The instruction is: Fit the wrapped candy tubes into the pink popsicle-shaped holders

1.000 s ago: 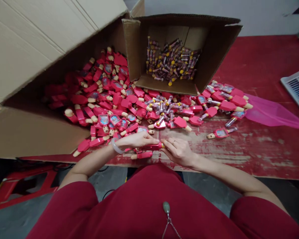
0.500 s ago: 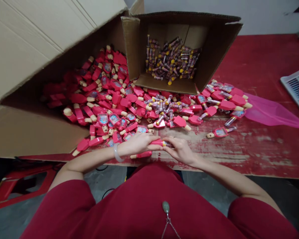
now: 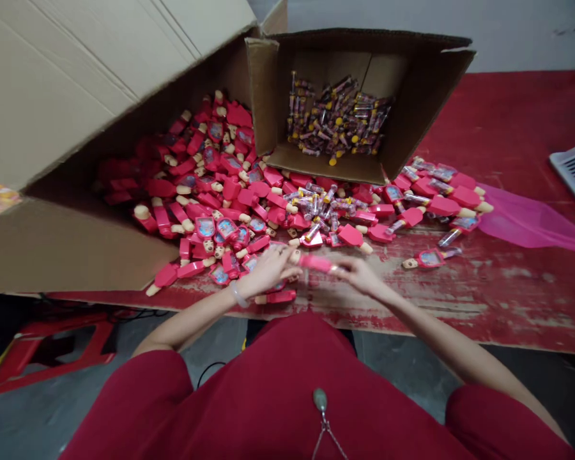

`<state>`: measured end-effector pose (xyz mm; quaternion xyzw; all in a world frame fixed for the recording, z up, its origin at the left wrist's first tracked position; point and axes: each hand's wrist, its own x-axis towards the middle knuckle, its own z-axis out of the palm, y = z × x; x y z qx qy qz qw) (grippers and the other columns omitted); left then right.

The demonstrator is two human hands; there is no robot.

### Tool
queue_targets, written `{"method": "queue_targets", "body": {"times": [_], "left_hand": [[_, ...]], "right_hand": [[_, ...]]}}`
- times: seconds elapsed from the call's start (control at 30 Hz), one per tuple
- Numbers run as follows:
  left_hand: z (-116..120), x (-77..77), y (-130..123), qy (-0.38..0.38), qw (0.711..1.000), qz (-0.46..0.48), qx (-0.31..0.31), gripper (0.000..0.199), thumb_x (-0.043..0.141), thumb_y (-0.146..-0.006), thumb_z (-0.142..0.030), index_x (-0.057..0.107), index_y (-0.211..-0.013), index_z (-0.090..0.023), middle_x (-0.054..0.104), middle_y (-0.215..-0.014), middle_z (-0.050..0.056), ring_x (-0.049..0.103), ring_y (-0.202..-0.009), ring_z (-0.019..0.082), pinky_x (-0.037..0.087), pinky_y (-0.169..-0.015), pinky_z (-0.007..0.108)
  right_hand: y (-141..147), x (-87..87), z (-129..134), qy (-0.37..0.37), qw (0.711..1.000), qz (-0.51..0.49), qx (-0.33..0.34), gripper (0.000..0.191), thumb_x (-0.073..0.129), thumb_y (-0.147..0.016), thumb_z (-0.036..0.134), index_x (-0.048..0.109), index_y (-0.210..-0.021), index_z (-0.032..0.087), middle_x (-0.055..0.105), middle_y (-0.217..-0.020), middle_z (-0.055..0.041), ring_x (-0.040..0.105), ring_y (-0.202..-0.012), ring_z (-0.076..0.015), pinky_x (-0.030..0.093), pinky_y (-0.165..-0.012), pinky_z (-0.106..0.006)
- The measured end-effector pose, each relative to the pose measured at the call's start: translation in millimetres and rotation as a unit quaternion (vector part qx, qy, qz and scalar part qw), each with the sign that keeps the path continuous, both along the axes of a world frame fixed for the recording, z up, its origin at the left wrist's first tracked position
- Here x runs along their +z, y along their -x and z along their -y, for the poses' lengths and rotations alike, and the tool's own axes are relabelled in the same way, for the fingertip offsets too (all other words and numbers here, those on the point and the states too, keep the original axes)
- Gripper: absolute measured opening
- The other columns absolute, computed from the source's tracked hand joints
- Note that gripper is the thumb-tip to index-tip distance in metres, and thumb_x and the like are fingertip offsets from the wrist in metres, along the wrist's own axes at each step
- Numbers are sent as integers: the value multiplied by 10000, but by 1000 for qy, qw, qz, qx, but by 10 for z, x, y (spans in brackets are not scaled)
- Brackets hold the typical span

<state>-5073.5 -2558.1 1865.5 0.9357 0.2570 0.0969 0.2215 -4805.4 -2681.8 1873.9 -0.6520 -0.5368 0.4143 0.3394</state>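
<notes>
Over the table's front edge, my right hand (image 3: 359, 275) is closed on the tube end of a pink toy ice-pop (image 3: 317, 262) with a tan tip. The toy is smeared by motion. My left hand (image 3: 271, 267), wearing a pale bangle (image 3: 238, 294), is beside the tan tip with fingers apart; whether it touches the tip is hard to tell. A pile of similar pink toys (image 3: 227, 228) spreads behind my left hand. Small clear tubes with yellow caps (image 3: 316, 206) lie on the pile. Another pink toy (image 3: 280, 296) rests just below my left hand.
A large cardboard box (image 3: 86, 246) lies on its side at left, spilling pink toys. Behind stands a smaller carton (image 3: 263, 96) of capped tubes. At right are a toy with a tube attached (image 3: 431, 257), a pink plastic bag (image 3: 531, 220) and a white slatted basket (image 3: 572, 169).
Both hands were together on the toy; now they are farther apart. The toy has shifted and its tan tip shows. My left hand has moved left and its fingers have loosened.
</notes>
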Motion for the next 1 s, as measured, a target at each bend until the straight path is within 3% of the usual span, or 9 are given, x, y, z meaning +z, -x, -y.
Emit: {"method": "queue_targets", "body": {"times": [0.13, 0.23, 0.33, 0.43, 0.5, 0.6, 0.67, 0.87, 1.0], "left_hand": [[-240, -227, -66, -80, 995, -51, 40, 367, 552, -984, -346, 573, -1291, -146, 642, -1205, 158, 568, -1177, 290, 443, -1014, 418], [-323, -349, -243, -112, 986, -113, 49, 313, 620, -916, -268, 613, -1190, -117, 638, -1199, 173, 544, -1170, 308, 422, -1018, 439], [-362, -409, -418, -128, 977, -150, 79, 302, 626, -873, -201, 629, -1150, -80, 641, -1185, 205, 545, -1161, 339, 417, -1006, 464], [-407, -430, -456, -116, 980, -142, 82, 207, 560, -876, -136, 650, -1052, -77, 657, -1120, 218, 572, -1129, 337, 422, -1001, 468], [-432, -426, -399, -87, 991, -75, 65, 182, 566, -861, -135, 637, -1027, -109, 661, -1126, 190, 580, -1133, 311, 424, -1024, 450], [-428, -378, -298, 19, 986, 133, 100, 232, 604, -840, -215, 586, -1064, -159, 665, -1148, 120, 604, -1094, 245, 462, -1003, 392], [-402, -319, -307, 129, 929, 301, 176, 216, 568, -869, -304, 569, -1041, -174, 680, -1069, 81, 635, -961, 203, 505, -911, 355], [-404, -146, -757, 354, 636, 574, 375, 447, 568, -873, -626, 525, -778, -192, 528, -667, -28, 483, -562, 101, 428, -580, 248], [-369, -130, -960, 376, 597, 583, 404, 506, 600, -834, -681, 450, -724, -210, 455, -639, -52, 416, -545, 83, 368, -543, 227]], "right_hand": [[-916, 2, -173, -112, 929, -81, -344, 380, 771, -698, 517, 638, -817, 181, 555, -599, 22, 423, -434, -90, 347, -401, -210], [-1298, 68, -385, -192, 879, -85, -428, 457, 748, -726, 468, 627, -1070, 193, 650, -866, -24, 567, -575, -117, 468, -487, -225], [-1070, 43, -610, -224, 907, 3, -356, 534, 653, -837, 437, 575, -1315, 213, 647, -1161, -94, 658, -842, -179, 562, -697, -308], [-450, -84, -844, -200, 952, 173, -155, 403, 536, -936, 324, 645, -1300, 190, 640, -1223, -129, 613, -1094, -243, 512, -951, -384], [-62, -181, -988, -151, 937, 312, -35, 378, 487, -953, 212, 685, -1274, 189, 607, -1289, -151, 556, -1179, -269, 455, -1012, -405], [263, -301, -1119, -91, 885, 455, 42, 362, 461, -952, 140, 721, -1203, 166, 557, -1364, -192, 504, -1211, -314, 411, -995, -446], [341, -359, -1105, -108, 874, 471, 51, 310, 490, -938, 155, 720, -1145, 138, 551, -1377, -210, 493, -1215, -331, 401, -986, -457], [610, -384, -655, -168, 943, 287, 5, 320, 577, -895, 267, 613, -1192, 154, 715, -989, -109, 655, -876, -249, 491, -778, -328], [847, -357, -414, -226, 948, 209, -76, 322, 537, -973, 365, 601, -1217, 165, 729, -1038, -107, 692, -876, -229, 512, -784, -309]]}}
